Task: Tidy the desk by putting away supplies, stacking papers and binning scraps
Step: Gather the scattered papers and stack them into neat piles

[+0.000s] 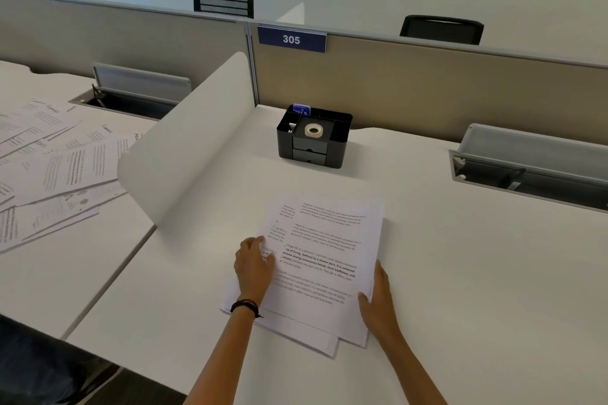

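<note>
Resting palm-down on the left part of the stack of papers [324,260], the left hand [255,268] has its fingers bent at the sheets' left edge; whether they pinch a sheet I cannot tell. The right hand [378,299] stands against the stack's right edge, fingers straight and together, thumb laid on the top sheet. The stack lies between the two hands on the white desk [460,273], its sheets not squared — lower ones stick out toward the person. Beyond the hands, well apart, sits a black organizer [314,148] with a roll of tape [313,130] in its top. Left of the left hand, past a curved white divider [190,141], loose printed sheets [59,158] lie spread over the next desk [82,273].
</note>
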The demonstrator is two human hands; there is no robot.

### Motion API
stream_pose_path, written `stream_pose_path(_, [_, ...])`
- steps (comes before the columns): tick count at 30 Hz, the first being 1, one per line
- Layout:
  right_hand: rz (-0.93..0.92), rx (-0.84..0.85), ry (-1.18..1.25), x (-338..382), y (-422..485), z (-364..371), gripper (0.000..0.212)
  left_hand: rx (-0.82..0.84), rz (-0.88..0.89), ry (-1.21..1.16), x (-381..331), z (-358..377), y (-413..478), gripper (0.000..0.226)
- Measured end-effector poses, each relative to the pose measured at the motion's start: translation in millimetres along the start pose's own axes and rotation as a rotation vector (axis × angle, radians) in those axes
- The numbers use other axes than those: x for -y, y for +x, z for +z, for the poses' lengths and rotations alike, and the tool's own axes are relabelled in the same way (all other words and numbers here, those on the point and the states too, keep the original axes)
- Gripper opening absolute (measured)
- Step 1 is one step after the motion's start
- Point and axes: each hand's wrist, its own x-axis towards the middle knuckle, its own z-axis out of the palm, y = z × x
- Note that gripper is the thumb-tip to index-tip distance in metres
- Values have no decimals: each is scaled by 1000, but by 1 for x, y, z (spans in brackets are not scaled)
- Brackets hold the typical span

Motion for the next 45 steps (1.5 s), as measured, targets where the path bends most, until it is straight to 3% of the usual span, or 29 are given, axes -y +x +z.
stream_pose_path(11, [-3,106,-18,-8,-2,-5,73,254,-177,-250,-17,0,13,60])
stream_pose_path(15, [-6,133,108,-12,-5,-15,72,352,-153,-262,-18,-4,15,36])
stream_pose_path(20, [61,150,232,-15,-11,-26,66,308,-113,-189,-27,-8,3,44])
stream_pose_path(27, [108,173,280,-24,-21,-38,58,343,-115,-394,-32,-6,-18,40])
stream_pose_path(33, [130,132,350,-32,-28,-57,48,363,-126,-479,-54,-8,-36,54])
stream_pose_path(38, [169,145,384,-42,-29,-76,42,419,-9,-396,-79,-6,-53,43])
stream_pose_path(45, [195,155,416,-55,-28,-103,38,526,336,-314,-130,-13,-78,45])
